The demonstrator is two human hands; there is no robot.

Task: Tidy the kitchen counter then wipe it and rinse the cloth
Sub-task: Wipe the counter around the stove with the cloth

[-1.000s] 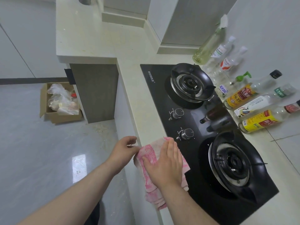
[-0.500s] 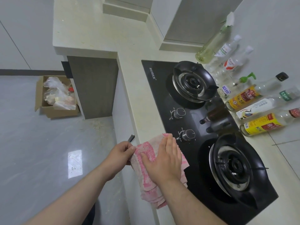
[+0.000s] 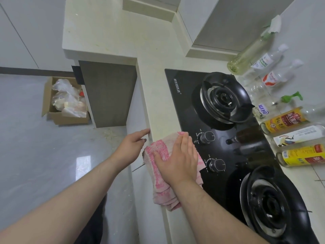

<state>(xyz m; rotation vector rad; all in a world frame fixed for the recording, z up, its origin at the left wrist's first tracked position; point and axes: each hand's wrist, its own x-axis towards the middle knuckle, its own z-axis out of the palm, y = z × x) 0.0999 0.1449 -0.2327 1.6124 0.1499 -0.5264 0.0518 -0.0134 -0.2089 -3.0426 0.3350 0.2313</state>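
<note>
While the right hand [image 3: 177,159] presses flat, fingers straight, on the pink cloth [image 3: 159,175] at the hob's [image 3: 219,131] front edge, the left hand [image 3: 131,147] rests relaxed, empty, against the bench [image 3: 158,106] lip beside it. Wiping looks under way; next, sweeping the cloth along the strip beyond the hob.

cream counter [image 3: 158,106] – hob [image 3: 219,138], cloth [image 3: 161,176], bottles [image 3: 288,120]

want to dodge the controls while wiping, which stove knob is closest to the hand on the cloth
The far knob, the one nearer the far burner: it sits just beyond the right hand's fingertips on the pink cloth. The near knob lies farther right.
</note>
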